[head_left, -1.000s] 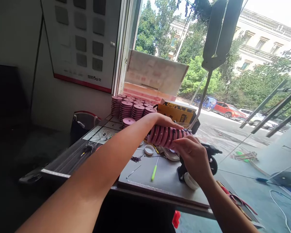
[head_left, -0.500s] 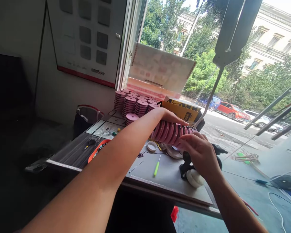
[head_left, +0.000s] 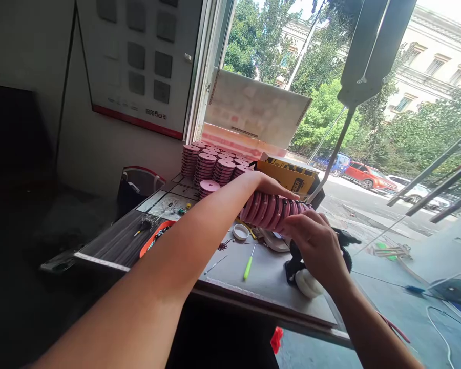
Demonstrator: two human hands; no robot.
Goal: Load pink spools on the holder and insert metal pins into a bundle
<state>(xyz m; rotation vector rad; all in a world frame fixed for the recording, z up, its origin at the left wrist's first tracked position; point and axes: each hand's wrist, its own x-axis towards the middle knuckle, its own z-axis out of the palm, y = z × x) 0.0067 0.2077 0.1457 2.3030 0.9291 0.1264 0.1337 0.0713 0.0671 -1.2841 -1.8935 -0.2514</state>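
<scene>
A row of pink spools (head_left: 267,211), laid on its side with dark bands between the discs, is held above the table between my two hands. My left hand (head_left: 277,188) reaches over the far side of the row, its fingers along the top and partly hidden behind the discs. At the near right end, my right hand (head_left: 315,233) is closed with thumb and fingertips pinched against the spool edges. Anything finer in that pinch is too small to make out. Under my right hand stands a black device (head_left: 292,271) with a white roll (head_left: 309,283) beside it.
Several stacks of pink spools (head_left: 206,166) stand at the back, near a yellow-black box (head_left: 282,174). On the table (head_left: 230,282) lie a green-handled tool (head_left: 248,267), a white round lid (head_left: 241,232) and an orange tray (head_left: 146,249). A grey metal arm (head_left: 340,138) rises at right.
Almost nothing differs. My right hand has shifted very slightly at the end of the spool row; my left hand stays in place.
</scene>
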